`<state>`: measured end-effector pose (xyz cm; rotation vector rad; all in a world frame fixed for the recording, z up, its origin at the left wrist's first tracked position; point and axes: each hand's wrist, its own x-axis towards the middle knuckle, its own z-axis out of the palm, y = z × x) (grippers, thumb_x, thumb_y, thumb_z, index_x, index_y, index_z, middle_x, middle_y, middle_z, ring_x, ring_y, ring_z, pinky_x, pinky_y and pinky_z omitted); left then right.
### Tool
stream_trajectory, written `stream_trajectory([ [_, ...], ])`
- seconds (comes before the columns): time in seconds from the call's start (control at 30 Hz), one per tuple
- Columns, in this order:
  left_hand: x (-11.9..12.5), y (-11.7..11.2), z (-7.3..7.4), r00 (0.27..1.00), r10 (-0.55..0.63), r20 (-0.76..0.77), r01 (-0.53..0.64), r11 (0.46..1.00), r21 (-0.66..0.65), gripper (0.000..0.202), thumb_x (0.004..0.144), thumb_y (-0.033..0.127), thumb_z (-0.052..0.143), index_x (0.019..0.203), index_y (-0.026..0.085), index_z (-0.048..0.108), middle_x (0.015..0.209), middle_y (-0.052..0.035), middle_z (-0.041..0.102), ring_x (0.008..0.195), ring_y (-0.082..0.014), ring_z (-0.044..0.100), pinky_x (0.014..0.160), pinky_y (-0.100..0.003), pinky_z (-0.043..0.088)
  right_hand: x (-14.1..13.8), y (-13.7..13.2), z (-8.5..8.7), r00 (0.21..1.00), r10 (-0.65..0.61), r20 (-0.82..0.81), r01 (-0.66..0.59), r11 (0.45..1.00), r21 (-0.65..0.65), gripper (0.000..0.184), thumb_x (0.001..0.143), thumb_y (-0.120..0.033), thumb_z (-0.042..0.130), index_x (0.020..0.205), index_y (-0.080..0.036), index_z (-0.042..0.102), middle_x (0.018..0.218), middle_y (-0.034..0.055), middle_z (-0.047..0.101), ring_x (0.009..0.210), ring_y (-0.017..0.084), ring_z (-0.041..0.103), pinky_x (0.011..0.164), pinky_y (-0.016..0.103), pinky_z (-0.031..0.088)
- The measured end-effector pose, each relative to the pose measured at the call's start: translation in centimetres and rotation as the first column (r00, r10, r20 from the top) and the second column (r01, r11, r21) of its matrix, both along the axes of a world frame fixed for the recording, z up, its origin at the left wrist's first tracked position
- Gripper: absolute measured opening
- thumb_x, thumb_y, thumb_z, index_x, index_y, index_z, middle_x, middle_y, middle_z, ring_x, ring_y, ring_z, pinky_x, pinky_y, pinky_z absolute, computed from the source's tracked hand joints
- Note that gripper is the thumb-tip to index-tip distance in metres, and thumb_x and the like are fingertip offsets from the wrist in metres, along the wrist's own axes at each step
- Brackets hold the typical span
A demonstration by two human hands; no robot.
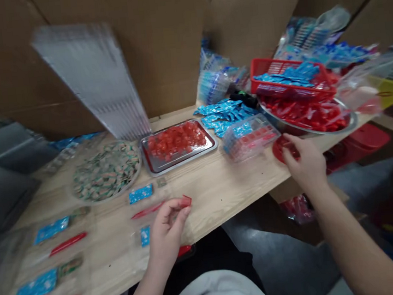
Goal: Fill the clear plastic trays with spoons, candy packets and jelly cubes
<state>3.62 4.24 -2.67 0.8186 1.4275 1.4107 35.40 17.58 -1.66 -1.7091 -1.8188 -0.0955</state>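
Observation:
My left hand is closed in a pinch on a small red plastic piece. Under and beside it lie clear plastic trays, where a blue packet and a slim red handle-like piece are seen. At the table's front edge, my right hand has its fingers curled at a red round dish-like thing; what they pinch is hidden and slightly blurred. Just left of that hand stands a stack of filled clear trays with red pieces and blue packets.
Behind are a round tray of small green-and-tan packets, a metal tray of small red pieces, and loose blue packets. A steel bowl of red pieces carries a red basket. Tall stacked clear trays lean against cardboard.

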Motion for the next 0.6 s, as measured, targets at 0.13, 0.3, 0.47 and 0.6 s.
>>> stream_trajectory([
  [0.13,-0.2,-0.7,-0.4,0.993,-0.025,-0.114,0.023,1.000,-0.022,0.014,0.073,0.030,0.068,0.080,0.019,0.071,0.086,-0.0057,0.070,0.082,-0.0194,0.062,0.078,-0.029,0.048,-12.0,-6.5,0.2,0.599,0.443,-0.667,-0.744,0.616,-0.259,0.036,0.083,-0.029,0.056,0.119,-0.024,0.057,0.105,0.0074,0.065,0.088,0.018,0.063,0.075,0.032,0.053],
  [0.3,-2.0,-3.8,-1.0,0.977,-0.075,-0.200,0.069,0.997,-0.037,0.023,0.081,0.028,0.059,0.101,0.026,0.070,0.100,-0.0057,0.070,0.094,-0.0217,0.063,0.087,-0.033,0.046,-19.8,-9.2,-1.5,0.423,0.324,-0.846,-0.845,0.479,-0.239,0.025,0.080,-0.027,0.061,0.105,-0.022,0.064,0.094,0.0050,0.068,0.084,0.016,0.064,0.075,0.030,0.054],
  [0.47,-6.7,-8.6,-3.6,0.831,0.077,-0.550,-0.063,0.997,0.044,0.028,0.077,0.021,0.063,0.101,0.031,0.069,0.105,-0.0042,0.069,0.106,-0.0263,0.058,0.102,-0.045,0.032,-21.9,-6.0,-2.4,0.562,0.678,-0.475,-0.821,0.530,-0.213,0.023,0.085,-0.025,0.056,0.105,-0.021,0.065,0.093,0.0075,0.062,0.084,0.018,0.060,0.074,0.033,0.052],
  [0.6,-8.5,-10.7,-6.1,0.683,0.011,-0.730,0.066,0.995,0.078,0.029,0.078,0.017,0.060,0.101,0.032,0.069,0.115,-0.0036,0.066,0.120,-0.0277,0.049,0.107,-0.050,0.024,-25.0,-5.7,-1.3,0.457,0.866,-0.205,-0.880,0.405,-0.249,0.022,0.083,-0.019,0.057,0.104,-0.019,0.062,0.091,0.0074,0.062,0.089,0.021,0.055,0.079,0.036,0.048],
])
